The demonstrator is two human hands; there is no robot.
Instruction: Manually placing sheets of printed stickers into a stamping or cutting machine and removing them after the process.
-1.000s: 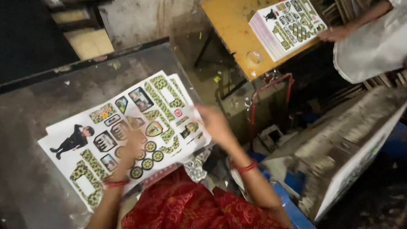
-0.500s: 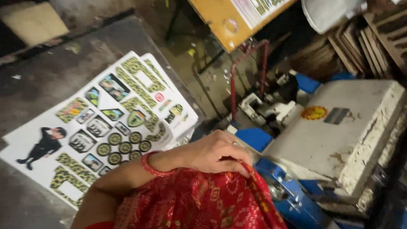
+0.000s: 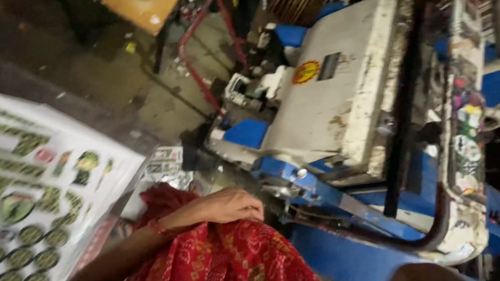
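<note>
Red patterned cloth (image 3: 222, 265) fills the six o'clock edge, draped over the person's lap. At three o'clock stands a blue-and-white machine (image 3: 338, 97); at nine, printed sticker sheets (image 3: 44, 189). One hand (image 3: 225, 206), which side unclear, rests loosely curled on the cloth.

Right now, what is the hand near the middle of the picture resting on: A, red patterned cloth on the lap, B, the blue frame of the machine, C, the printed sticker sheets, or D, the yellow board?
A: the hand lies curled on the red patterned cloth, apart from the printed sticker sheets at the left and from the blue and white machine at the right. Which hand it is cannot be told.
</note>
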